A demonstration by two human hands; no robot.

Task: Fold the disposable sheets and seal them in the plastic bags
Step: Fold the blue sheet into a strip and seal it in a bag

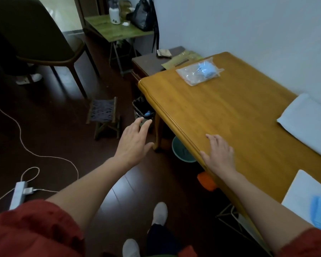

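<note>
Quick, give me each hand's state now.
Left hand: open, holding nothing.
Right hand: open, holding nothing, by the table edge.

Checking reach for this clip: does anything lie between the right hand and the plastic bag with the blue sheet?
Nothing visible does. Bare table runs from the right hand at the near edge to the plastic bag at the far end.

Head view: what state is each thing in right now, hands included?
Left hand, open, in the air, holding nothing.
Right hand, open, flat on the table edge.
Plastic bag, lying on the table, blue sheet inside; seal unclear.
White sheet, folded, flat on the table.
Bin, open, something blue inside.
</note>
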